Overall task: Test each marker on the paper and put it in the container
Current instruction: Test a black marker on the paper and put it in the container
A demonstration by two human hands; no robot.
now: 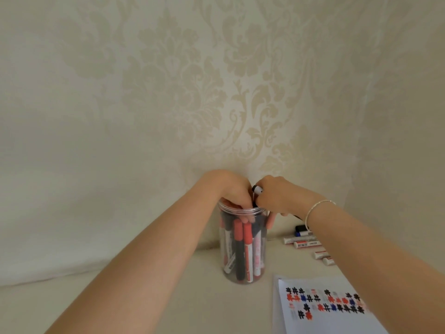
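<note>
Marker being lowered into a nearly full clear plastic jar.

The right hand (274, 198) grasps a black-capped marker (257, 189) at the rim of the jar (242, 247), just above the opening; the left hand (234, 196) has its fingers curled into the mouth, touching the stored markers (243, 244). Likely faults: the new marker jams against the crowded caps, or sideways pressure from either hand tips the tall jar. Untested markers (307, 239) lie right of the jar, behind the test paper (322, 307).

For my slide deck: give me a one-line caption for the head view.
Both hands at a clear marker jar: left hand reaching inside, right hand gripping a marker, beside test-marked paper.
</note>
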